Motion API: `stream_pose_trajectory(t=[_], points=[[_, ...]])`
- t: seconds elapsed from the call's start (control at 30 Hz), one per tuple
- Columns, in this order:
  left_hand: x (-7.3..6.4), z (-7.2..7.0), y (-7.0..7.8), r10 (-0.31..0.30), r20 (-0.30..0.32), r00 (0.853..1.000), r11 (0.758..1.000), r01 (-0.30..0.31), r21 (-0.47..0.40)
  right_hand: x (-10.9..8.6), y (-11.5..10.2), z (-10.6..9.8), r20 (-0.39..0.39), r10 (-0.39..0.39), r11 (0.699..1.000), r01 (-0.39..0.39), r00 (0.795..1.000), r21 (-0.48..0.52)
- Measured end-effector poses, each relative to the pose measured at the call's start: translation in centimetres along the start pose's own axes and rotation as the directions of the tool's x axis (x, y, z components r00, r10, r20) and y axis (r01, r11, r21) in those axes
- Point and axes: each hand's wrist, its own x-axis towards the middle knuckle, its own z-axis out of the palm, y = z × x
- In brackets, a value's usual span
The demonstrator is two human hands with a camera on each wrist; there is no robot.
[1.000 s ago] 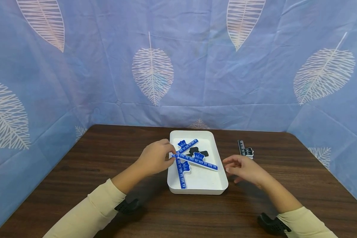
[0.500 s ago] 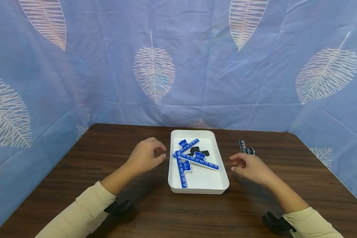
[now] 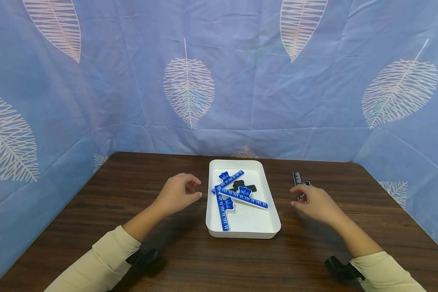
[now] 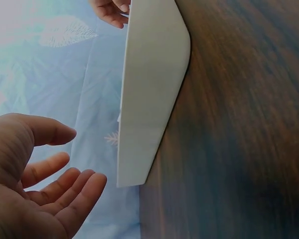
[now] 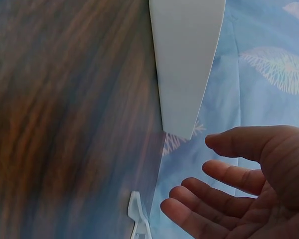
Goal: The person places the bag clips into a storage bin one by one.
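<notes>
My left hand (image 3: pixel 179 194) hovers left of the white tray (image 3: pixel 253 227), fingers loosely bent and holding nothing. The left wrist view shows the same hand (image 4: pixel 55 174) with thumb and fingers apart beside the tray's outer wall (image 4: pixel 152 89). Inside the tray lie three blue clips with piano-key strips, one of them this clip (image 3: pixel 243 198), overlapping one another. Right of the tray, my right hand (image 3: pixel 319 205) is over a black piano-key clip (image 3: pixel 296 178) on the table and partly hides it. In the right wrist view its fingers are spread, with a white-edged clip (image 5: pixel 138 216) beyond the fingertips.
Beneath the blue clips in the tray is a black piece (image 3: pixel 238 185), partly covered. Tray and loose clip stand on a dark wooden table (image 3: pixel 219 263). Behind the table hangs a blue cloth (image 3: pixel 241 81) with white leaf prints. Each wrist carries a black camera mount (image 3: pixel 142 258).
My left hand has drawn back leftward from the blue clips at the tray's left side. My right hand has moved right, from beside the tray to over the black clip.
</notes>
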Motion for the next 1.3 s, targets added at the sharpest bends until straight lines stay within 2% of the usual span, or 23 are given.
stream_pose_trajectory(t=[0.33,0.73,0.97,1.13,1.3], points=[[0.3,1.1,-0.5,-0.086,0.058,0.995,0.993,0.09,-0.074,0.8,1.5,-0.7,-0.011,0.015,0.998,-0.015,1.0,-0.054],[1.0,2.5,-0.8,-0.197,0.128,0.972,0.966,0.215,-0.147,1.9,2.4,-1.2,-0.046,0.028,0.993,-0.033,0.999,-0.115],[1.4,3.3,-1.2,-0.253,0.192,0.948,0.915,0.299,-0.272,2.3,3.0,-1.2,-0.058,0.044,0.986,-0.053,0.997,-0.16],[1.6,3.6,-1.3,-0.281,0.202,0.938,0.889,0.334,-0.314,2.6,3.5,-1.1,-0.071,0.061,0.982,-0.073,0.996,-0.173],[1.7,3.8,-1.2,-0.313,0.241,0.919,0.841,0.386,-0.38,2.9,3.9,-0.6,-0.097,0.077,0.98,-0.093,0.992,-0.178]])
